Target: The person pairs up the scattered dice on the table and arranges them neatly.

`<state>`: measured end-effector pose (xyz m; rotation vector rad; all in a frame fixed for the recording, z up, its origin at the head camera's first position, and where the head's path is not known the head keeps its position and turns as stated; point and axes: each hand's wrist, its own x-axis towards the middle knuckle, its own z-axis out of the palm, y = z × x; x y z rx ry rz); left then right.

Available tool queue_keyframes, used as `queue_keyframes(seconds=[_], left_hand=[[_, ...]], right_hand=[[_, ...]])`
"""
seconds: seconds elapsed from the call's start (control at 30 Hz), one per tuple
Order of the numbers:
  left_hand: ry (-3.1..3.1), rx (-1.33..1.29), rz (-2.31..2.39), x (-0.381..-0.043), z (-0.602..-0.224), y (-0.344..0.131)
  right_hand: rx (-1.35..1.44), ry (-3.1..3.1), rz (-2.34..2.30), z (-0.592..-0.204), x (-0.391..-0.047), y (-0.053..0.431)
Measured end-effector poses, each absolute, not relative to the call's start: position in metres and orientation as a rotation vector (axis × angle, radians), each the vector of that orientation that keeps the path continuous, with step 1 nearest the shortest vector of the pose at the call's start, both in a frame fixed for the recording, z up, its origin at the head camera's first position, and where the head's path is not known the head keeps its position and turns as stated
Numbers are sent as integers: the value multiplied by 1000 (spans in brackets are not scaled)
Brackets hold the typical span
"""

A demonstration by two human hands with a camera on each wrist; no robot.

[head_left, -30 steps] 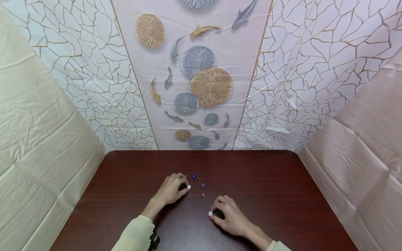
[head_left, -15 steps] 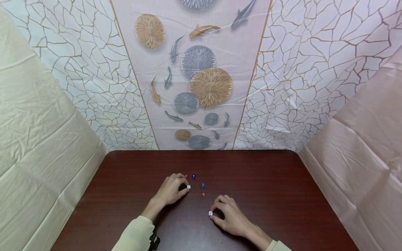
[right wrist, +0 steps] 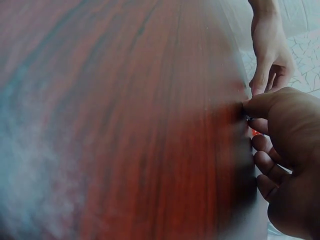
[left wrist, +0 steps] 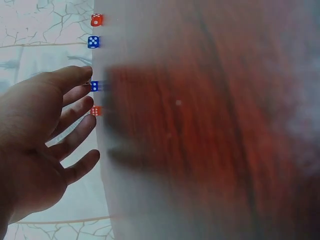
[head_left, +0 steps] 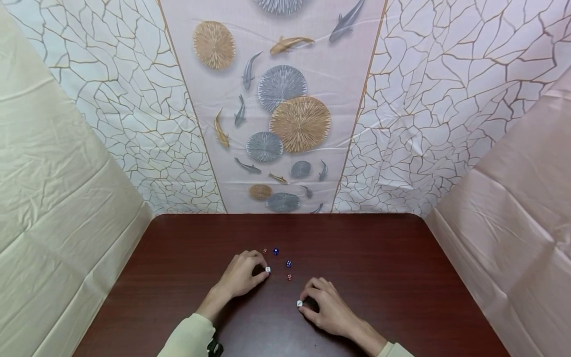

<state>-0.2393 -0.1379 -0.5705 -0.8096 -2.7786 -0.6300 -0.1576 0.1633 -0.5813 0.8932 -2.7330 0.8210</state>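
Closest to me: right hand [head_left: 327,310], thumb and finger pinching right white die [head_left: 299,303] at the dark red table [head_left: 379,253]. Can't tell if that die touches wood. Next, near red die [head_left: 289,277], loose. Left hand [head_left: 241,275] pinches left white die [head_left: 267,269]. Beyond: near blue die [head_left: 289,264], then far blue die [head_left: 275,252] beside far red die [head_left: 265,251]. 6 dice total. Behind: fish-print cloth [head_left: 308,64].

Reddish table [head_left: 379,258], blue dice [head_left: 289,264], red dice [head_left: 289,277], white dice [head_left: 299,303] apparently touching it
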Motion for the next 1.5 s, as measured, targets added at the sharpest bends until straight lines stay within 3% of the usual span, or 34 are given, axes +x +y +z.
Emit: queue_keyframes(seconds=[0.87,1.5], left_hand=[[-2808,-926,-801,-194,-562,-120],[-2793,-972,-664,-174,-557,-88]], right_hand=[[899,-2711,825,-584,-158,165],[901,-2706,814,-584,-159,164]])
